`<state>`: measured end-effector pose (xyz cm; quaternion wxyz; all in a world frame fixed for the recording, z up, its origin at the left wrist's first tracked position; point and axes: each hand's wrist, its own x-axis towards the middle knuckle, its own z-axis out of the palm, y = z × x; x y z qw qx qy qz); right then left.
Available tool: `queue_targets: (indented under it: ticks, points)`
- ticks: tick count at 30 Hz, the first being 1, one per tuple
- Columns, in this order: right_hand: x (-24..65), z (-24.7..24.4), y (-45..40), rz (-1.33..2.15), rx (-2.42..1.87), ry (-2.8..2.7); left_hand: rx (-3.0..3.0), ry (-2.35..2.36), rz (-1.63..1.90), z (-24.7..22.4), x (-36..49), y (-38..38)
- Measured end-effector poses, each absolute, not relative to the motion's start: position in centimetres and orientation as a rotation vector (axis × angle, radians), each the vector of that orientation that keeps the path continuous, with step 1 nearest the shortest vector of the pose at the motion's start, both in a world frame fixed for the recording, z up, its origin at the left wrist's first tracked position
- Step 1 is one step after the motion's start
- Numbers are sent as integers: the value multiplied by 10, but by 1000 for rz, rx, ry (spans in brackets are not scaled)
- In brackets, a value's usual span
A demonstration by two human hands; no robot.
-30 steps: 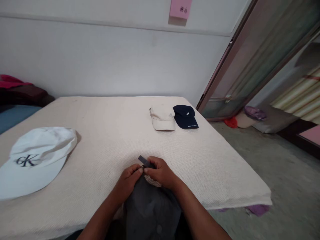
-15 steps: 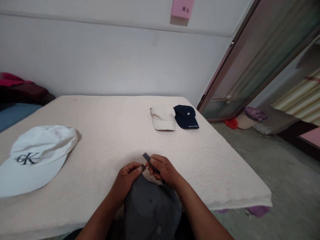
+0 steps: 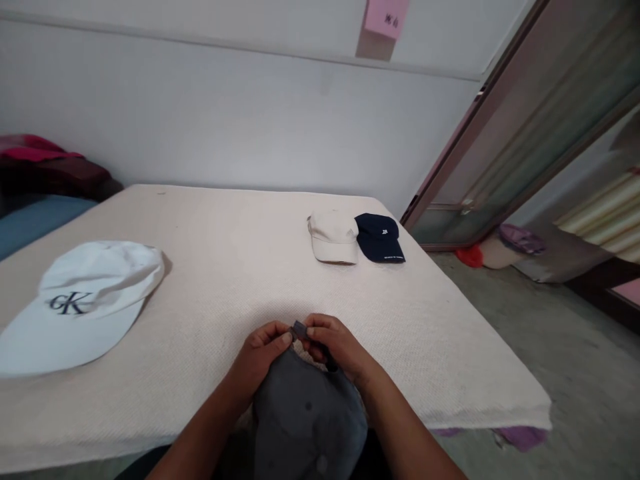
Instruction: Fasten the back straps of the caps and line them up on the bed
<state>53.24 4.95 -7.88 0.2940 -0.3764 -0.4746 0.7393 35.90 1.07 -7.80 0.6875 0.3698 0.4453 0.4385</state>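
Observation:
A dark grey cap [image 3: 310,413] is at the lower middle, its crown toward me and its back opening pointing away. My left hand [image 3: 267,347] is closed, pinching the buckle end at the left of that opening. Between thumb and fingers, my right hand [image 3: 335,343] grips the cap's strap [image 3: 301,329], whose tip meets the buckle. Whether the strap passes through the buckle cannot be made out, since the fingers cover much of it.
A white cap with black letters [image 3: 100,293] lies at the left of the cloth-covered table [image 3: 225,247]. Farther back, a beige cap [image 3: 333,237] touches a navy cap [image 3: 380,238]. A pale wall [image 3: 200,120] rises behind, with a framed glass panel [image 3: 500,133] at the right.
My right hand has brought the strap's tip down and left against the buckle, and less strap sticks out past the fingers. The view has shifted slightly.

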Motion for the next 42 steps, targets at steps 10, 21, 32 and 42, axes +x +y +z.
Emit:
queue_targets:
  ticks: [10, 21, 32, 42]
  points:
    - [528, -80, 50, 2077, -988, -1280, 790, 1040, 1012, -76, 356, 12]
    - [527, -75, 48, 2106, -1000, -1266, 776, 1009, 1044, -71, 356, 11]
    - [533, -75, 48, 2060, -1028, -1314, 777, 1037, 1030, -78, 357, 11]
    - [530, -84, 52, 1888, -968, -1327, 830, 1074, 1008, -75, 360, 11]
